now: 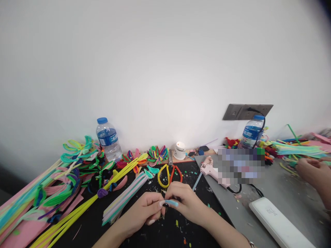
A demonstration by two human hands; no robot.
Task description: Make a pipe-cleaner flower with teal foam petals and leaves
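My left hand [150,206] and my right hand [184,201] meet above the black mat [144,237]. Both have their fingers pinched together on a short light blue pipe cleaner [171,203], whose lower part the fingers hide. Just beyond my hands lie pliers with one yellow handle [159,177] and one red handle [178,169]. A bundle of pastel pipe cleaners [126,198] rests left of my left hand. Farther left are long yellow pipe cleaners [85,206] bound with a purple piece.
Water bottles stand at the left [108,141] and right [249,132] by the wall. A paper cup [179,151] is at the back. At right are a pink glue gun [213,171], a white case [276,218] and another person's hand [314,174]. Pipe-cleaner flowers [74,151] crowd the left.
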